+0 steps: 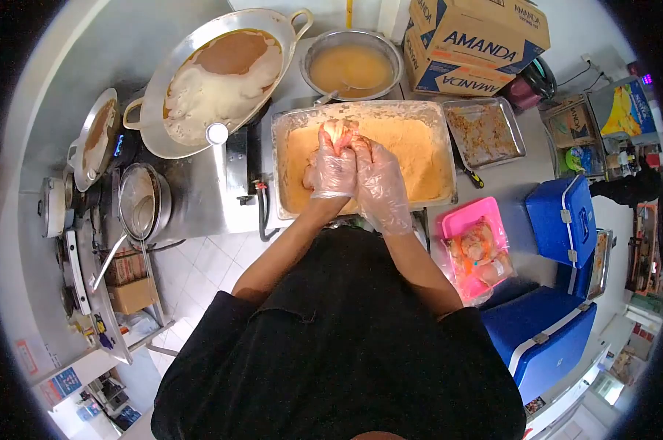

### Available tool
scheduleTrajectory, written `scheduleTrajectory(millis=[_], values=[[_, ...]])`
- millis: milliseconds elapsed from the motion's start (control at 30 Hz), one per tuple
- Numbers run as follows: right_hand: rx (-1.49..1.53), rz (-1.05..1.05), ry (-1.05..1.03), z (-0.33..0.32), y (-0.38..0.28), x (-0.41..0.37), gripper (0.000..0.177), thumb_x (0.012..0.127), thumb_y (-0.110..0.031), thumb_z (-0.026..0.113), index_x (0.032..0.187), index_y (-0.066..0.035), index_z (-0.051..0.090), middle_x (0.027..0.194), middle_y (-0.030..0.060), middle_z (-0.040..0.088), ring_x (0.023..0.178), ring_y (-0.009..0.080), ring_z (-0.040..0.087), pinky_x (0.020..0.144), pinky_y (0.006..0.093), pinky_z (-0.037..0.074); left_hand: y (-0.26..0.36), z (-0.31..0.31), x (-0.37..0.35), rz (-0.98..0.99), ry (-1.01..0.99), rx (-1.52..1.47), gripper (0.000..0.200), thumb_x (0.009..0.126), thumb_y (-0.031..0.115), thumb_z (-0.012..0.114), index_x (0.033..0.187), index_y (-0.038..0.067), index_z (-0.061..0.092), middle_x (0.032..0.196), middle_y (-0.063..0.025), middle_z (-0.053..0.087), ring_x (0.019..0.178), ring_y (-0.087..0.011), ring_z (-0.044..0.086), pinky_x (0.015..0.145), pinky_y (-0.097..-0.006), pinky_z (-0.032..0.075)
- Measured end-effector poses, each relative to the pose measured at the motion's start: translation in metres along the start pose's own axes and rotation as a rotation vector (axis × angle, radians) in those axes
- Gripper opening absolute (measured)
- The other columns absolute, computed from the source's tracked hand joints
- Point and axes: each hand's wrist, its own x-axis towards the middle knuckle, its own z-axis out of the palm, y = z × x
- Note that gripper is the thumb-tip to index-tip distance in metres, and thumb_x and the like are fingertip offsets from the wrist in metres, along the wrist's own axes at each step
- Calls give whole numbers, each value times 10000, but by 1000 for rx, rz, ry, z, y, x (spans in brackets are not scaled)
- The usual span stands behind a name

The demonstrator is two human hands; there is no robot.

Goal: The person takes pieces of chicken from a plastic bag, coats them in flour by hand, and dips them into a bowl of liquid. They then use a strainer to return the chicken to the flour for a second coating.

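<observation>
A piece of raw chicken (339,135), pink and pale, is held up over a metal tray (276,147) of orange-tinted flour (416,158). My left hand (334,174), in a clear plastic glove, is wrapped round its lower part. Beside it, my gloved right hand (379,180) is closed with its fingertips at the chicken's right side. More meat shows at the left edge of my left hand, partly hidden by it. Behind the tray stands a steel bowl (396,62) of yellowish liquid, with a utensil handle resting at its front rim.
A large two-handled pan (149,121) of foamy oil stands at the back left. On the right are a crumb-strewn metal tray (485,132), a knife handle (474,178), a pink tray (452,224) with bagged raw chicken (478,249), and blue coolers (562,220). Cardboard boxes (467,48) are stacked behind.
</observation>
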Motion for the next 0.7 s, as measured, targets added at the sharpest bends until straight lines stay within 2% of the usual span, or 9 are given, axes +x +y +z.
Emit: scheduleTrajectory(millis=[67,100,167,300,367,433,500,567,700], values=[[-9,-69,-1,-4,-4,1,242,966,-187,528,1060,21,609,935,247,646,854,398,627,753,423,493,5,-1,-3,103,-6,66,486,1009,159,411,1443,29,236,1142,-83,545,1002,-135,541,890,-290,465],[-140,-117,-55,-9,-7,2,251,963,-190,526,1059,28,604,945,253,638,865,407,619,764,428,490,8,-1,-5,104,-11,66,486,1009,159,411,1443,29,236,1142,-83,545,1002,-135,541,890,-290,465],[-273,-162,-105,-10,-1,1,259,960,-193,524,1058,35,599,955,258,630,876,415,612,775,433,487,35,1,-5,-417,-13,-250,424,1008,183,427,1404,70,329,1053,-62,580,908,-124,576,820,-275,503],[182,253,-15,-1,19,-4,326,1003,-249,470,1070,51,579,948,216,629,861,325,624,757,390,491,-4,-2,4,-438,10,-96,367,1002,211,450,1348,92,421,1006,-48,611,858,-126,610,755,-270,531],[326,392,51,7,22,-5,343,1017,-264,451,1081,50,574,952,186,636,860,280,628,753,365,496,10,0,2,-519,12,-379,333,1000,236,450,1291,78,488,1029,-52,624,884,-139,629,763,-281,539],[748,458,187,17,32,-4,368,1028,-330,458,1065,-3,623,878,22,633,762,116,600,659,297,508,31,5,2,-622,33,-458,326,998,233,435,1273,70,501,1035,-56,628,895,-147,634,765,-293,544],[847,511,195,13,29,-7,377,1020,-350,473,1067,-6,619,910,36,644,787,128,619,681,291,526,34,8,2,-725,51,-534,322,995,230,421,1254,63,514,1041,-60,632,907,-156,640,768,-304,549],[944,564,207,7,20,-10,387,1013,-370,488,1070,-9,614,943,50,656,811,139,639,702,285,545,25,10,-1,-788,55,-606,391,939,348,543,1249,114,503,1115,-91,552,867,-213,597,721,-351,540],[1116,705,262,0,5,-10,389,1010,-394,481,1092,-32,597,979,67,651,840,167,648,727,315,549,19,16,-5,-773,35,-627,364,933,340,563,1213,115,504,1117,-91,549,876,-213,600,731,-373,553]])
